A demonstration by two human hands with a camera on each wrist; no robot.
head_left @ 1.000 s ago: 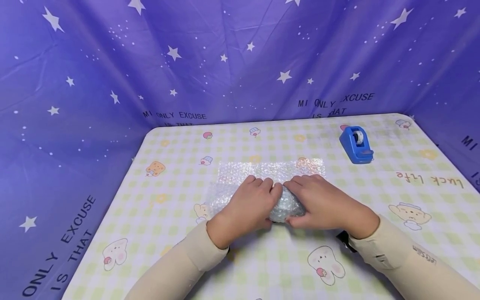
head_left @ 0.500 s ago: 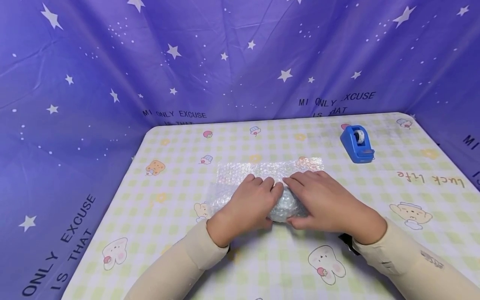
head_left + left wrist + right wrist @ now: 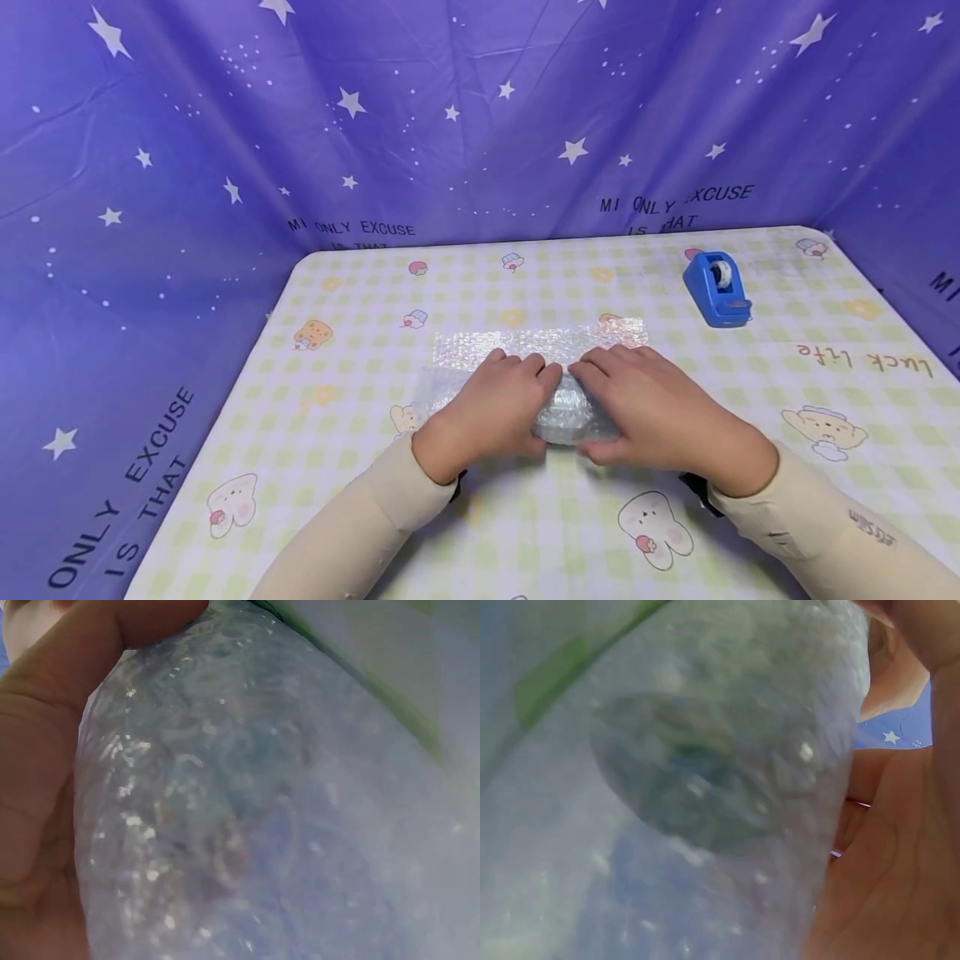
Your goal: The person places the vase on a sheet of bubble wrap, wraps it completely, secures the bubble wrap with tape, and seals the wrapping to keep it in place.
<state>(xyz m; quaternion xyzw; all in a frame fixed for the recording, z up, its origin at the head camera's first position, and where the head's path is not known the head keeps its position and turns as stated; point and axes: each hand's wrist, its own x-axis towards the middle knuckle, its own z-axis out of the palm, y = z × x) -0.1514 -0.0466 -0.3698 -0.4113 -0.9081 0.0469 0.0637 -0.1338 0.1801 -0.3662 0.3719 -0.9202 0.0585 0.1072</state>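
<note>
A rounded bundle in clear bubble wrap [image 3: 567,414] lies on the table between my hands. My left hand [image 3: 497,410] grips its left part, fingers curled over the top and thumb at the near side. On the right part, my right hand [image 3: 655,412] holds the bundle in the same way. The loose end of the bubble wrap [image 3: 487,346] spreads flat beyond the hands. Through the layers in the right wrist view, a dark round end of the wrapped object [image 3: 697,776] shows dimly; its kind cannot be made out.
A blue tape dispenser [image 3: 717,292] with a roll in it stands at the table's back right. Under everything is a green-and-white checked tablecloth [image 3: 555,533] with cartoon prints. A purple starry curtain [image 3: 450,150] hangs behind the table.
The right hand and forearm have shifted slightly to the right on the bundle. My left hand stays almost in place, and both keep their hold.
</note>
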